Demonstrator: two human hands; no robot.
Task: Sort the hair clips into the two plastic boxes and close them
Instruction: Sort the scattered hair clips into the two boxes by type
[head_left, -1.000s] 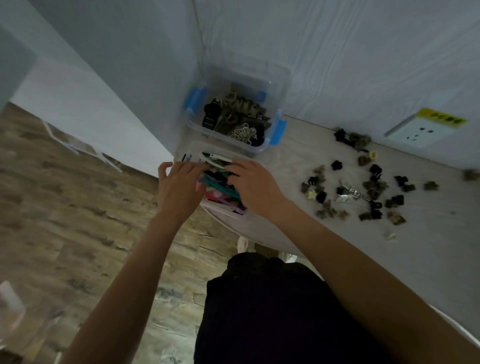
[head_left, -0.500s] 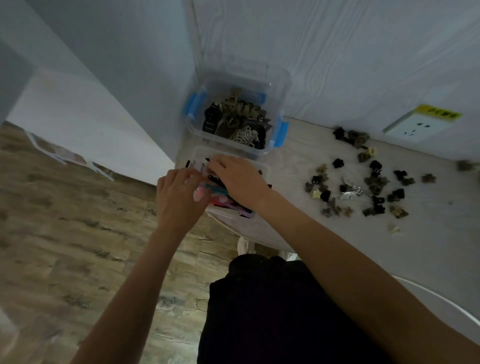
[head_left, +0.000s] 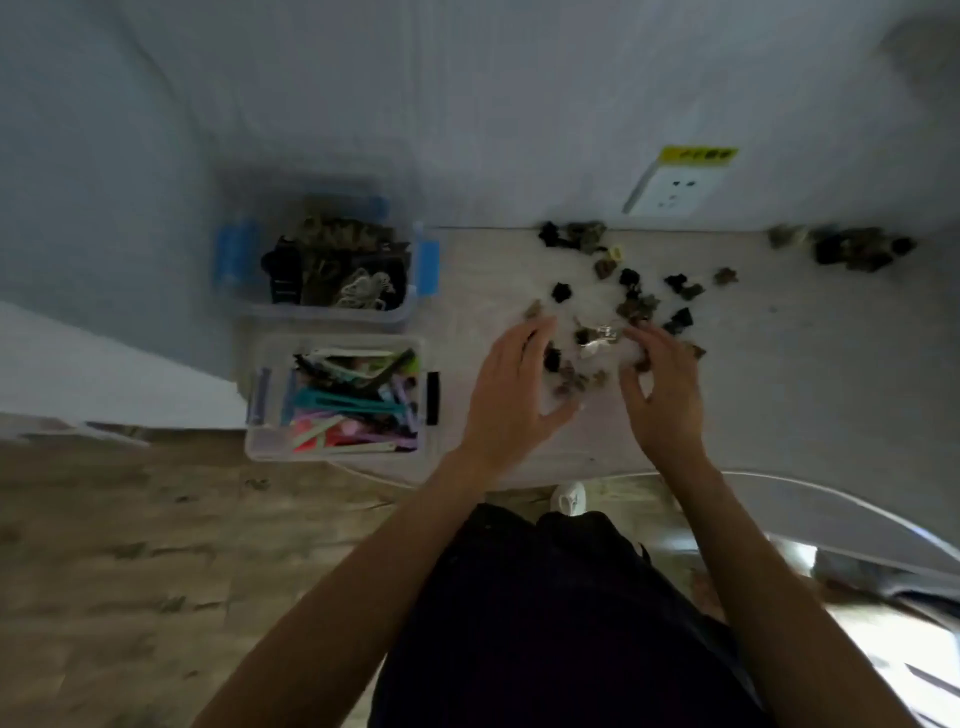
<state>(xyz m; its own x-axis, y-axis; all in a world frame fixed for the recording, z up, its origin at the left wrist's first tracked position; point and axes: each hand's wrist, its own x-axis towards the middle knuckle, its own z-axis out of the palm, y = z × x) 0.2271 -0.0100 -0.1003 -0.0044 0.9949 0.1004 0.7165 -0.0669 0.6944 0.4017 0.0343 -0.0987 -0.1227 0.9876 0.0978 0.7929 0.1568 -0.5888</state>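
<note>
Two plastic boxes stand open and part-filled at the desk's (head_left: 779, 395) left end: the far box (head_left: 322, 312) holds dark claw clips, the near box (head_left: 337, 452) long coloured ones; roughly twenty small clips (head_left: 631, 278) lie loose, with a further clump (head_left: 857, 249) near the wall; left hand (head_left: 511, 387) and right hand (head_left: 662, 379) bracket the pile, fingers (head_left: 535, 332) loosely spread, grasping nothing visible; sorting looks past halfway, no lids in view
</note>
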